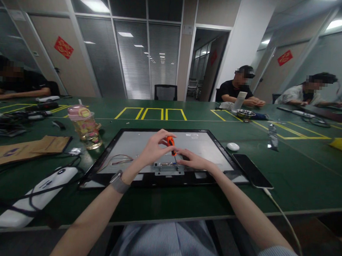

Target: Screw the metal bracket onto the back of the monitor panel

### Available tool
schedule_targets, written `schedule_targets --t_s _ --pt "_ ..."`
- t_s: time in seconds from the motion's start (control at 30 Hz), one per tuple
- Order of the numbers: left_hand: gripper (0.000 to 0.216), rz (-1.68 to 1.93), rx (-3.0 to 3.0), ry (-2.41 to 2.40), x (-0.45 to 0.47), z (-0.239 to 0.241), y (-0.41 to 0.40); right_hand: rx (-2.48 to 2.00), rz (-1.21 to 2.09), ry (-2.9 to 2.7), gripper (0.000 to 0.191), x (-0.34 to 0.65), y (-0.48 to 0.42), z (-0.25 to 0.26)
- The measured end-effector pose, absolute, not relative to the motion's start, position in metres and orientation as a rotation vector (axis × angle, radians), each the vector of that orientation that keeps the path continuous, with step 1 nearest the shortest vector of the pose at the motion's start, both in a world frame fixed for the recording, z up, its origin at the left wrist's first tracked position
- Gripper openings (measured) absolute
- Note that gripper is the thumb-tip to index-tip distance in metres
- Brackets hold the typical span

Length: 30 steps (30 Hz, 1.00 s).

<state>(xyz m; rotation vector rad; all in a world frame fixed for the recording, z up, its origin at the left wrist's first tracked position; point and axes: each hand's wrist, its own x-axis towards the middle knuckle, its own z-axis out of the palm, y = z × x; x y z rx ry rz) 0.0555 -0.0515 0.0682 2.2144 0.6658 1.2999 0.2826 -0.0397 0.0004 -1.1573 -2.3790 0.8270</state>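
A flat display panel [129, 143] in a black frame lies face down on the green table [301, 170] in front of me. My left hand [155, 148] is closed round the orange handle of a small screwdriver [171, 144], held upright with its tip on a small circuit board [168, 167] at the panel's near edge. My right hand [193, 160] rests on the panel beside the screwdriver's shaft, fingers pinched near the tip. A grey watch sits on my left wrist.
A pink drink bottle [85, 126] stands left of the panel, with brown paper [22, 148] and a white device [36, 197] with black cables nearer me. A phone [252, 169] with a cable and a white mouse [233, 146] lie to the right. Three other people sit at the far side.
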Motion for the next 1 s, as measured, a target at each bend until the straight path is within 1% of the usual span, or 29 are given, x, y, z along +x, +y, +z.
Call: schedule_targets --t_s 0.1,0.17,0.23,0.4,0.6,0.73,0.83,0.93,1.0 --pt "0.037 1.129 2.216 0.635 0.050 0.070 -0.049 -1.174 0.825 -2.381 0.062 0.282 -0.041 0.003" --pt "0.041 1.129 2.197 0.670 0.048 0.068 -0.044 -1.189 0.831 -2.378 0.062 0.281 -0.042 0.005" --pt "0.042 1.217 2.189 0.718 0.048 0.065 -0.040 -1.203 0.839 -2.373 0.060 0.280 -0.043 0.007" --pt "0.029 1.384 2.245 0.765 0.048 0.060 -0.035 -1.220 0.834 -2.380 0.060 0.281 -0.043 0.007" --pt "0.032 1.413 2.301 0.825 0.045 0.063 -0.036 -1.214 0.826 -2.371 0.063 0.282 -0.041 0.004" --pt "0.030 1.435 2.295 0.837 0.046 0.064 -0.037 -1.213 0.830 -2.381 0.062 0.281 -0.042 0.005" --pt "0.031 1.489 2.174 0.839 0.047 0.065 -0.035 -1.214 0.824 -2.374 0.061 0.282 -0.041 0.004" --pt "0.036 1.647 1.924 0.767 0.042 0.068 -0.029 -1.203 0.801 -2.384 0.062 0.282 -0.039 0.002" --pt "0.032 1.769 1.810 0.711 0.037 0.071 -0.024 -1.189 0.795 -2.397 0.064 0.283 -0.039 0.001"
